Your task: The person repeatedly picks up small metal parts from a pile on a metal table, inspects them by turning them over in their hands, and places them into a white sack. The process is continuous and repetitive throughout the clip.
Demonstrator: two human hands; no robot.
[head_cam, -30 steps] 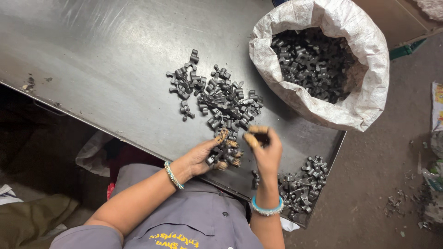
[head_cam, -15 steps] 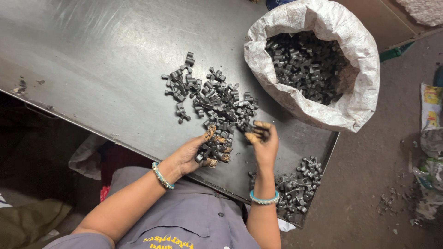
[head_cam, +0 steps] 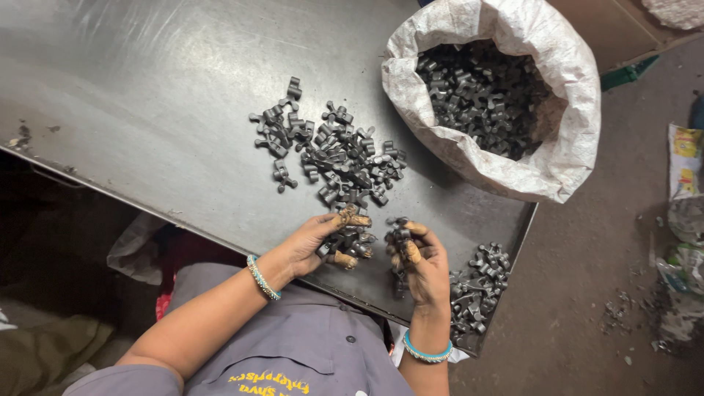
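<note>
My left hand (head_cam: 312,238) lies at the near edge of the worktop (head_cam: 147,95), fingers curled around a small clump of dark metal parts (head_cam: 350,240); the thumb and the fingertips press on them from both sides, so the hand is closed on this clump; my right hand (head_cam: 422,264) is just beside it, palm turned up toward me, and its fingers are bent around a few more of the same parts (head_cam: 400,233) — they sit between the fingertips and the thumb. The two hands are near each other but not touching; both have brown covers on some fingertips.

The main pile of parts (head_cam: 341,158) lies on the worktop just beyond my left hand, spread loose, with some single pieces scattered to the left of it; a second, smaller heap (head_cam: 477,282) sits at the right near corner, just right of my right wrist. Beyond the pile, to the right, stands a white woven sack (head_cam: 565,139), mouth rolled open, full of the same dark pieces.

The worktop is a grey metal sheet, scratched and a little shiny; its near edge runs slanted from the left down to the right corner, close to my body. The left and far part of the sheet is wide and bare — much room there; on the right the sack and the corner heap leave little. Right of the worktop is a dusty floor (head_cam: 587,308) with some wrappers (head_cam: 686,198) and small debris.
</note>
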